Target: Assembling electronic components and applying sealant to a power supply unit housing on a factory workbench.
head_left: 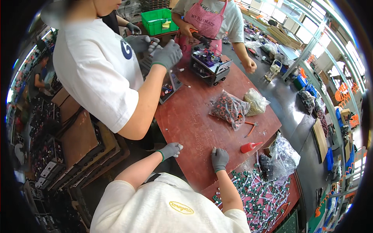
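Note:
My left hand (pixel 171 150), in a grey glove, rests with loosely curled fingers at the near edge of the reddish-brown table (pixel 194 124) and holds nothing. Palm down on the table a little to the right lies my right hand (pixel 219 158), also grey-gloved and holding nothing. Just right of it spreads a pile of small green circuit boards with white wires (pixel 260 194). A red squeeze bottle (pixel 250 147) lies beyond the right hand.
Two bags of small parts (pixel 230 108) (pixel 255 101) and red-handled cutters (pixel 251 127) lie mid-table. A clear plastic bag (pixel 284 156) sits right. A gloved co-worker (pixel 97 66) handles a fixture (pixel 169 83); another in a pink apron (pixel 210 19) stands by a black device (pixel 210 64). Dark trays (pixel 46 147) stack left.

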Available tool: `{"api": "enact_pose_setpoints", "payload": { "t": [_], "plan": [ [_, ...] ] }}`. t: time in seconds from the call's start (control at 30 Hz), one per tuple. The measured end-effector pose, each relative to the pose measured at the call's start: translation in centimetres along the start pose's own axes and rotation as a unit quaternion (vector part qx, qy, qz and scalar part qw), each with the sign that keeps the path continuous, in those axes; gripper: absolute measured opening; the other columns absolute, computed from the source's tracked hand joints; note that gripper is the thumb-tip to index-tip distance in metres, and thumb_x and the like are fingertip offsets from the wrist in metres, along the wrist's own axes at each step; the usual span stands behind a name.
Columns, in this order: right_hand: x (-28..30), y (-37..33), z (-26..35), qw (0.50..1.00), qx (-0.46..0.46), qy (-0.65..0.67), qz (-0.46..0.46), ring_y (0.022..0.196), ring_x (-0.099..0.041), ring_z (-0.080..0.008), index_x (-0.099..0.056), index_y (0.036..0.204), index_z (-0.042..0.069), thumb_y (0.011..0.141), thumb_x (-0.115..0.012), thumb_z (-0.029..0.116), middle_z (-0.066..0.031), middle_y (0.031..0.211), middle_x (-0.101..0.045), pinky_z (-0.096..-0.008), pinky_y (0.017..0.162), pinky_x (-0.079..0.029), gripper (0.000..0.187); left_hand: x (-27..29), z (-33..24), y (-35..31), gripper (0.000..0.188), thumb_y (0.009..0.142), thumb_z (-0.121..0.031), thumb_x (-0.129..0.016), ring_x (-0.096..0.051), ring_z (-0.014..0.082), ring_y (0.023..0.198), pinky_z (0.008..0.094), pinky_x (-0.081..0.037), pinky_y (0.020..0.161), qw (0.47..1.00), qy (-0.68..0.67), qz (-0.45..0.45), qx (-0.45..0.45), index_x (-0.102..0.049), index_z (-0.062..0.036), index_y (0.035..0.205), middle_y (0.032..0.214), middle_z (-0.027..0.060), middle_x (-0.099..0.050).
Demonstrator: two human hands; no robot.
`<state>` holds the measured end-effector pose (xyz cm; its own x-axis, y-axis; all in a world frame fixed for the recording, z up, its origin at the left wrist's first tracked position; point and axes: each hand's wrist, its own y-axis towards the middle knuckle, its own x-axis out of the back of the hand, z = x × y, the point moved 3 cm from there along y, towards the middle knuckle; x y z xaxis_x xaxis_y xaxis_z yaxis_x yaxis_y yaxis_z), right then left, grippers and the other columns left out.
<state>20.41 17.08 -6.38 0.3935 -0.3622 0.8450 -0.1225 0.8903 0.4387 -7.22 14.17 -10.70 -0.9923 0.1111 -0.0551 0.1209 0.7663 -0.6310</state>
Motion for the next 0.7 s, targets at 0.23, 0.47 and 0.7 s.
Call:
{"api": "enact_pose_setpoints", "payload": {
  "t": [0.23, 0.47, 0.7],
  "plan": [
    [-0.5, -0.2, -0.2, 1.000, 0.010, 0.005, -0.004, 0.061, -0.055, -0.0332, -0.053, 0.060, 0.007, 0.087, -0.055, 0.025, -0.0137, 0.062, -0.056, -0.0445, 0.058, -0.044, 0.032, -0.2, 0.3, 0.2, 0.022, 0.093, -0.031, -0.056, -0.052, 0.0109, 0.068, 0.0265, -0.047, 0.058, 0.999, -0.014, 0.037, -0.021, -0.056, -0.0092, 0.100, 0.084, -0.0002, -0.052],
    [-1.4, -0.4, -0.9, 1.000, -0.006, -0.025, 0.010, 0.063, -0.057, -0.0330, -0.053, 0.062, 0.006, 0.089, -0.054, 0.026, -0.0160, 0.063, -0.057, -0.0450, 0.058, -0.044, 0.034, -0.7, -1.5, -1.1, 0.029, 0.092, -0.035, -0.056, -0.052, 0.0125, 0.068, 0.0277, -0.049, 0.062, 0.999, 0.041, 0.021, -0.003, -0.057, -0.0077, 0.104, 0.083, 0.0019, -0.055],
    [-1.7, -0.5, -1.2, 0.999, -0.016, -0.036, 0.024, 0.062, -0.057, -0.0334, -0.053, 0.062, 0.006, 0.089, -0.054, 0.026, -0.0159, 0.064, -0.058, -0.0450, 0.057, -0.044, 0.034, -0.8, -1.4, -1.0, 0.018, 0.091, -0.026, -0.055, -0.044, 0.0095, 0.064, 0.0258, -0.044, 0.058, 0.999, -0.009, 0.037, -0.003, -0.057, -0.0087, 0.097, 0.077, -0.0009, -0.049]
  ]
}}
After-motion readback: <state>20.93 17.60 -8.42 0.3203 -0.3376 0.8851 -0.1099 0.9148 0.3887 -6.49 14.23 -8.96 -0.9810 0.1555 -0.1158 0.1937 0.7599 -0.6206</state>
